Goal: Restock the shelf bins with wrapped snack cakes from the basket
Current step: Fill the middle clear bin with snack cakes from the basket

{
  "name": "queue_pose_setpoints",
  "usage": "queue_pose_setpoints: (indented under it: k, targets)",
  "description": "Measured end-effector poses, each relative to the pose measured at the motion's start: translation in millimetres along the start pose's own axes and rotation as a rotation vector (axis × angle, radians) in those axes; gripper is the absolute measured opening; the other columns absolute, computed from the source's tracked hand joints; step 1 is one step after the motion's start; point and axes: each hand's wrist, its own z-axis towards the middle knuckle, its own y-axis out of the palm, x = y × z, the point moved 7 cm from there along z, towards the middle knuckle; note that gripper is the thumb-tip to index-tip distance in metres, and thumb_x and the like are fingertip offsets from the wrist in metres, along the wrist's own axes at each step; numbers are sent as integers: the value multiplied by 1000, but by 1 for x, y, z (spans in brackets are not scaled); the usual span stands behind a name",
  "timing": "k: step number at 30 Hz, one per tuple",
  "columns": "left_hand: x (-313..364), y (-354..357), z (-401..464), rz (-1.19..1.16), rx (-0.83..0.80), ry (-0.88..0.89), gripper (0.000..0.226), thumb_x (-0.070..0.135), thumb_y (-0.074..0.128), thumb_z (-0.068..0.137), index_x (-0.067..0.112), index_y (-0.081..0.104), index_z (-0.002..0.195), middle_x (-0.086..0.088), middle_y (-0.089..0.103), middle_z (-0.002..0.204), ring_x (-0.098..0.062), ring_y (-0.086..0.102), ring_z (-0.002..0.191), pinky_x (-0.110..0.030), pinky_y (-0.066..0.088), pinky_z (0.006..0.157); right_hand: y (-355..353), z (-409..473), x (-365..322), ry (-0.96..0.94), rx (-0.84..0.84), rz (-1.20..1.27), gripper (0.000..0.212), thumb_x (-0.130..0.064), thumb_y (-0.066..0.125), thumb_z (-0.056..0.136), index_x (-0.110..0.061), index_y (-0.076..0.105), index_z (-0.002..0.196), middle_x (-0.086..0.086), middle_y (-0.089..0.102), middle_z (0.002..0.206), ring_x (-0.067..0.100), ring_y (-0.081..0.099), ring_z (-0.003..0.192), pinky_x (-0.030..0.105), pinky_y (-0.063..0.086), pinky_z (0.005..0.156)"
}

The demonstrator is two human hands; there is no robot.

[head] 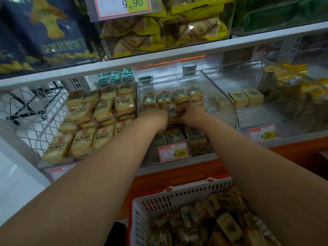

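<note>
The price tag [174, 152] on the front of the middle bin [220, 96], just below your wrists, read 8.00 in a yellow patch; a second tag [262, 133] on the bin to the right of your hands read 8.00 too, and a third [122, 6] up on the higher shelf, above your hands, read 9.90. The wrappers carried dark printed characters and a small red mark, too small for you to read with certainty. A dark blue bag [48, 32] up and to the left bore pale lettering, blurred.

Both of your hands were inside the middle bin, meeting over one wrapped snack cake [171, 110]. Your left hand [162, 115] and right hand [184, 112] had fingers curled on either side of that cake, pinching it between them, with a row of four more cakes just beyond your fingertips and others below your wrists. The clear bin wall stood close to the left of your left hand, with the full left bin [88, 121] of the same cakes past it. To the right, two square cakes [245, 98] sat well apart from your grip.

Your forearms reached forward and converged, crossing over the white basket [177, 194] near you, which held mixed wrapped cakes.
</note>
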Motion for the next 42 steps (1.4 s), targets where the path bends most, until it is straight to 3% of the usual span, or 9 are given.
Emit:
queue_pose_setpoints:
  k: [3,14,18,23,28,34,36,39,42]
  targets:
    - [1,3,-3,-162,2,-13,88,15,61,89,14,6,158,-6,-1,165,-37,16,148,-46,29,117,1,-1,-1,-5,-13,-44,49,-19,72,88,-12,56,134,9,60,129,25,57,111,32,47,89]
    - [9,-13,-36,-654,249,136,61,15,63,86,25,47,144,-8,49,144,-26,49,128,-40,44,105,-9,-31,-8,-95,67,-39,36,-18,69,88,-20,63,124,-1,62,102,18,57,94,21,38,63]
    - [10,-10,-93,-894,546,156,42,16,57,94,26,56,134,3,56,134,0,53,96,-12,43,75,-20,-61,-6,-119,245,-1,36,-21,63,93,-23,59,129,-7,60,101,12,57,89,23,41,65]
    - [23,51,-179,-1148,932,89,19,19,48,95,29,59,106,19,52,101,-3,54,101,-17,45,84,-16,-126,11,-210,492,347,18,-20,59,94,-32,60,107,-18,61,88,-3,59,83,15,45,69]
    - [52,161,-183,-1014,600,73,18,22,52,93,28,64,106,14,57,104,-1,49,98,-15,38,79,33,-183,58,-89,672,394,19,-28,55,94,-46,52,89,-35,59,86,-12,57,77,4,42,57]
    - [61,297,-160,-1088,-134,-173,27,27,53,94,29,58,120,5,62,122,-10,55,95,-20,51,84,135,-196,151,284,98,63,18,-32,50,99,-27,53,116,-9,61,98,15,62,92,25,52,69]
    - [70,316,-160,-1135,-215,-226,16,24,55,93,25,64,107,7,63,114,-13,57,96,-14,48,80,151,-210,180,417,47,54,26,-35,48,99,-25,49,123,-6,62,99,16,58,88,33,52,77]
    - [86,334,-161,-1226,-279,-253,17,27,51,95,32,66,88,9,65,100,-15,58,95,-40,47,100,164,-224,208,547,58,-132,31,-32,44,100,-26,46,130,-10,48,81,9,47,67,24,38,56]
    - [99,348,-157,-1273,-316,-264,21,30,54,98,27,66,115,2,62,129,-21,56,119,-43,39,111,176,-222,219,529,93,-125,37,-30,50,97,-31,44,133,-2,47,125,18,55,100,32,52,76]
